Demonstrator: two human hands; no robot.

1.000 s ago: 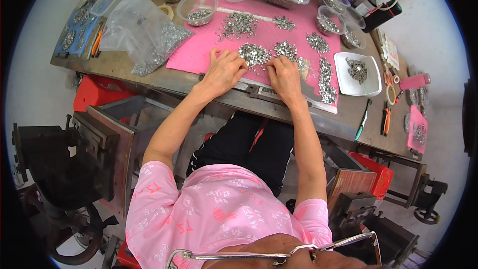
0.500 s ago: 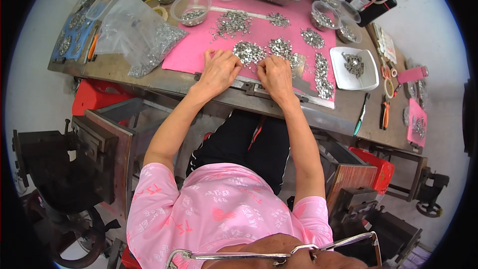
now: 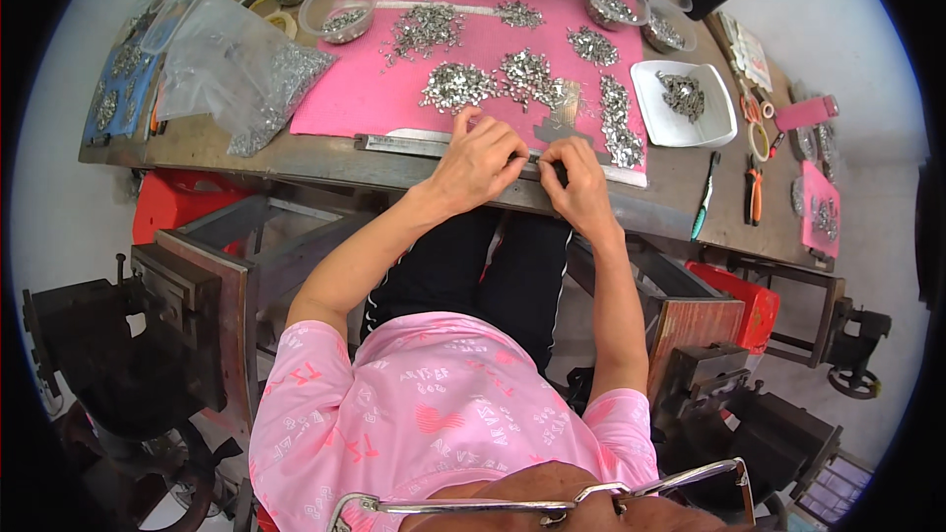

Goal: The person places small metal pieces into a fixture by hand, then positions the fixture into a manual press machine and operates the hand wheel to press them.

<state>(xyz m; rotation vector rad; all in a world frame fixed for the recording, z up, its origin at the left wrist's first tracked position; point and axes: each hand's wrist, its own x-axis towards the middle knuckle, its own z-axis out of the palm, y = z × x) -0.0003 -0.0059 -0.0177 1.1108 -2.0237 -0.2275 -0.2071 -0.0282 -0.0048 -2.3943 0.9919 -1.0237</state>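
- Cluttered and lit from above, a brown worktop [image 3: 296, 153] fills the upper part of the view, with dark iron machinery and red crates on the floor around the seated person's legs.
- Left hand [image 3: 480, 160] sits at the near edge of the pink mat [image 3: 355, 99], its fingers [image 3: 512, 153] curled and pinched together on what looks like a small metal piece; the piece itself is too small to make out.
- Right hand [image 3: 579, 172] meets it from the other side, fingers bent inward toward the same spot, so both hands seem to share one tiny part between them.
- Both hands rest over a long steel ruler [image 3: 404, 145] lying along the mat's front edge, probably as a straight stop to work against.
- Just beyond the fingers, heaps of small silvery metal parts [image 3: 458, 87] lie in separate piles on the mat, likely sorted so each stays within easy reach.
- Farther back stand clear plastic tubs [image 3: 337, 8] holding more of the same parts.
- On the left, a clear plastic bag [image 3: 236, 69] spills parts onto the worktop.
- On the right, a white square tray [image 3: 714, 123] holds a small darker heap, kept apart from the mat.
- Past the tray lie orange-handled pliers [image 3: 753, 189] and a green-handled tool [image 3: 703, 199], set aside, untouched.
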